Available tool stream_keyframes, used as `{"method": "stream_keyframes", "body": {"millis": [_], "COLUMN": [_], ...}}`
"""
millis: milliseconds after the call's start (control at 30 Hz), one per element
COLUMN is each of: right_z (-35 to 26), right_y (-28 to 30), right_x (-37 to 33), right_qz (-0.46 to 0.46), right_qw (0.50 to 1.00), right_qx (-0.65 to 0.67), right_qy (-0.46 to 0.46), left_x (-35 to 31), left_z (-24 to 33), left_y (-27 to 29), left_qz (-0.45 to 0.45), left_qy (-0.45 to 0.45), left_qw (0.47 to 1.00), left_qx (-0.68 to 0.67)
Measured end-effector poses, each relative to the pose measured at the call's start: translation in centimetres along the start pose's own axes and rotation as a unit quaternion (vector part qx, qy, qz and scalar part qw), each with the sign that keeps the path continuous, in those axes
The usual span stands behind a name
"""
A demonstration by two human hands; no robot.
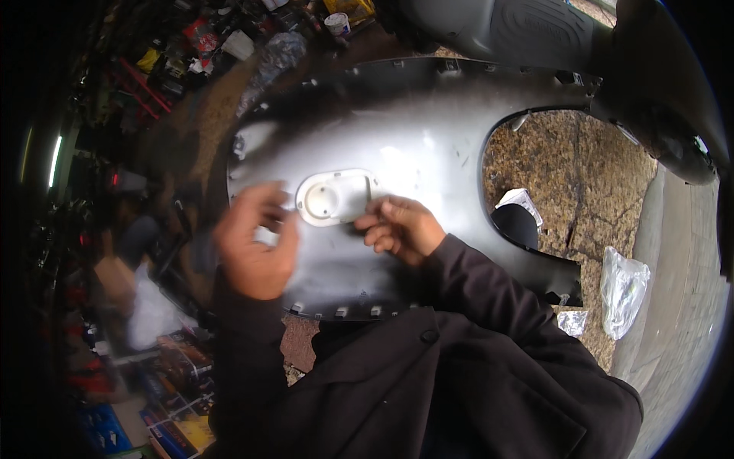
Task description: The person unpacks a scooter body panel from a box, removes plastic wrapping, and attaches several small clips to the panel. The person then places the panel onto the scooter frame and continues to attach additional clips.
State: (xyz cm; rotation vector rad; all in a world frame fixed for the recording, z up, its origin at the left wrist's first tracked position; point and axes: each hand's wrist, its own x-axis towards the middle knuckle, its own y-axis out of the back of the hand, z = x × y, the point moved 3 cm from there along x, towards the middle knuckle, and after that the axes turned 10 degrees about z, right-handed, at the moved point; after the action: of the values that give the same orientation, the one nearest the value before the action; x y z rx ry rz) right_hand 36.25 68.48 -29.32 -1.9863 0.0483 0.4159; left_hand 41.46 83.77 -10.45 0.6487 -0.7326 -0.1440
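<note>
We've got our right hand curled by the white oval piece, left hand blurry. Can't tell either grip

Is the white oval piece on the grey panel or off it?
On: the white oval piece sits against the grey panel, beside the right hand; whether it's fastened, cannot tell.
</note>
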Motion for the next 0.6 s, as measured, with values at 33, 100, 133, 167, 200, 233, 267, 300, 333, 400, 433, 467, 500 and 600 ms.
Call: {"method": "stream_keyframes", "body": {"millis": [33, 100, 133, 167, 200, 233, 267, 300, 333, 400, 433, 467, 500, 600], "right_z": [0.0, 0.1, 0.1, 0.1, 0.1, 0.2, 0.2, 0.2, 0.2, 0.2, 0.2, 0.2, 0.2, 0.2], "right_y": [0.0, -0.1, -0.1, -0.1, -0.1, -0.1, -0.2, -0.2, -0.2, -0.2, -0.2, -0.2, -0.2, -0.2], "right_x": [0.0, -0.2, -0.3, -0.3, -0.5, -0.6, -0.7, -0.8, -0.9, -1.0, -1.1, -1.2, -1.3, -1.5], "right_qz": [0.0, -0.01, -0.013, -0.023, -0.03, -0.036, -0.048, -0.061, -0.062, -0.063, -0.064, -0.066, -0.068, -0.064], "right_qw": [1.0, 1.0, 1.0, 0.999, 0.999, 0.999, 0.998, 0.997, 0.997, 0.997, 0.997, 0.997, 0.996, 0.996], "right_qx": [0.005, 0.017, 0.022, 0.029, 0.029, 0.023, 0.017, 0.009, 0.005, -0.004, 0.0, 0.004, 0.008, 0.001], "right_qy": [-0.008, -0.011, -0.018, -0.019, -0.022, -0.03, -0.034, -0.035, -0.039, -0.041, -0.045, -0.048, -0.052, -0.065], "left_x": [-0.7, -2.1, -2.5, -2.9, -3.2, -3.4, -3.6, -3.8, -3.9, -4.1, -4.2, -4.2, -4.3, -4.8], "left_z": [0.3, 0.7, 0.9, 1.0, 1.0, 1.0, 1.0, 1.0, 0.9, 0.8, 0.7, 0.5, 0.4, 0.3], "left_y": [-1.2, -4.0, -4.9, -5.7, -6.2, -6.6, -6.9, -7.2, -7.4, -7.6, -7.8, -7.9, -8.0, -8.4], "left_qz": [-0.126, -0.197, -0.208, -0.222, -0.222, -0.221, -0.215, -0.219, -0.218, -0.221, -0.225, -0.232, -0.234, -0.234], "left_qy": [0.029, 0.02, 0.004, -0.008, -0.007, -0.005, -0.01, 0.002, 0.007, 0.017, 0.021, 0.026, 0.028, 0.028], "left_qw": [0.991, 0.978, 0.974, 0.97, 0.968, 0.966, 0.965, 0.964, 0.963, 0.961, 0.96, 0.956, 0.957, 0.957], "left_qx": [0.025, 0.072, 0.086, 0.102, 0.116, 0.131, 0.149, 0.151, 0.157, 0.165, 0.167, 0.175, 0.17, 0.17]}}
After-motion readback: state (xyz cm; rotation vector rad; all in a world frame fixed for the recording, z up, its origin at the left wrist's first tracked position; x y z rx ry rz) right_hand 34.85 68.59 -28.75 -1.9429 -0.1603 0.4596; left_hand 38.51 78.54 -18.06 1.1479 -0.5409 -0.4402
